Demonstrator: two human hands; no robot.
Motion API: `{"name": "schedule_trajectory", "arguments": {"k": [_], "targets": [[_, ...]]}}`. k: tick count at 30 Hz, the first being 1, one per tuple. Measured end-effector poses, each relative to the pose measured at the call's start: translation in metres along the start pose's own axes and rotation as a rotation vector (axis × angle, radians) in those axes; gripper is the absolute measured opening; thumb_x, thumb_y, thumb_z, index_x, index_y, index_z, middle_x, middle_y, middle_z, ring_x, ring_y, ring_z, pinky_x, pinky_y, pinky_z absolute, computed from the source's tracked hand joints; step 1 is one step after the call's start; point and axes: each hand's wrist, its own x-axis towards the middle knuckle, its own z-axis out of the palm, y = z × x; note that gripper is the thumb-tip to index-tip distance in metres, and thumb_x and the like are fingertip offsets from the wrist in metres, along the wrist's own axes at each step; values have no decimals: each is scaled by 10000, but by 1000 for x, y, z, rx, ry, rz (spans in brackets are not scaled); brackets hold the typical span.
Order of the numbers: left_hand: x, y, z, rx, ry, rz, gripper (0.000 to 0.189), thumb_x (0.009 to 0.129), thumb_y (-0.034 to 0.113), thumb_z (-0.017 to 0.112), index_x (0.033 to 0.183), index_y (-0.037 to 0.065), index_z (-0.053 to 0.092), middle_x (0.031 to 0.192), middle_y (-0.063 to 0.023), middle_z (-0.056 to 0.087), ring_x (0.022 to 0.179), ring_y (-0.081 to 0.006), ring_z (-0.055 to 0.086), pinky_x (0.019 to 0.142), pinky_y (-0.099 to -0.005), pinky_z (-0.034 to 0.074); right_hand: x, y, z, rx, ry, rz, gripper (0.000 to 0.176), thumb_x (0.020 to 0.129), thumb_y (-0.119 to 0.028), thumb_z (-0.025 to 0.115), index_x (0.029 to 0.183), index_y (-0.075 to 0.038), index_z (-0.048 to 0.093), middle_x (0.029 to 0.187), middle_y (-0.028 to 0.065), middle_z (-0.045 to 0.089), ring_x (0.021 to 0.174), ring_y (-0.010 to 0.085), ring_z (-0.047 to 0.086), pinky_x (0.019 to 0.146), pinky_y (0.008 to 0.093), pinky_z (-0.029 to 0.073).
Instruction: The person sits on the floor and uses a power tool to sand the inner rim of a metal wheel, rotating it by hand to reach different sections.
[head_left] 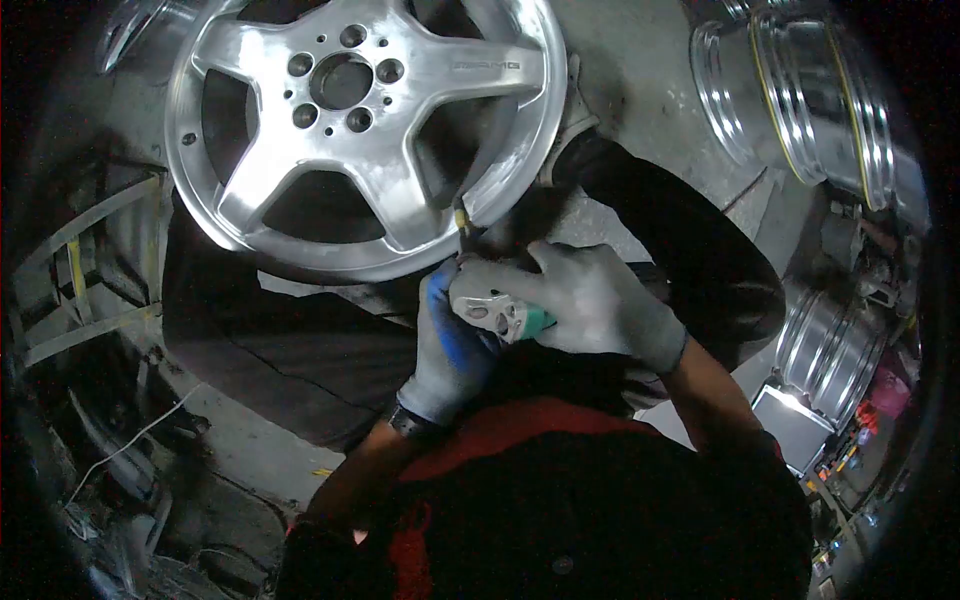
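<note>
A polished five-spoke alloy wheel (385, 160) lies face up before my knees. Both my hands wear grey gloves and meet just below its near rim. My left hand (447, 345), its glove marked blue, wraps round the near side of a handheld die grinder (492, 308) with a silver end and a green part. Over the top of the tool's body curls my right hand (600, 305). The tool's thin shaft, banded yellow, points at the rim between two spokes, its tip overlapping the wheel's edge in this view. Much of the tool's body is hidden by my gloves.
More polished wheels (800, 100) stand at the upper right, with another wheel (832, 350) lower down. Beside that one is a bright lamp panel (790, 425). A metal frame (95, 330) and a thin cable (130, 450) are on the left. My legs flank the work.
</note>
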Motion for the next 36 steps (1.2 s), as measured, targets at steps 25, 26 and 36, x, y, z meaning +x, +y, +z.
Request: {"name": "schedule_trajectory", "arguments": {"k": [25, 26, 36], "targets": [[-24, 23, 6, -196, -84, -30, 382, 1111, 378, 445, 1342, 126, 617, 1285, -106, 675, 1250, -236, 638, 1070, -434, 530, 8, -15, 4, 16, 7, 25, 829, 788, -299, 811, 1562, -314, 515, 1021, 151, 629, 782, 318, 704, 657, 449, 592], [-26, 23, 7, -131, -163, 90, 371, 1112, 349, 448, 1354, 119, 610, 1278, -112, 675, 1246, -234, 639, 1066, -428, 536, 9, -17, 5, 2, 1, 46, 808, 829, -294, 776, 1583, -303, 485, 1025, 153, 629, 833, 318, 705, 682, 462, 592], [-17, 26, -6, -74, -86, -21, 429, 1141, 342, 355, 1361, 70, 604, 1307, -123, 684, 1236, -253, 650, 1102, -439, 499, 4, -20, 3, -3, -160, 93, 798, 850, -282, 755, 1592, -303, 462, 1057, 138, 624, 920, 295, 701, 707, 442, 584]]}}
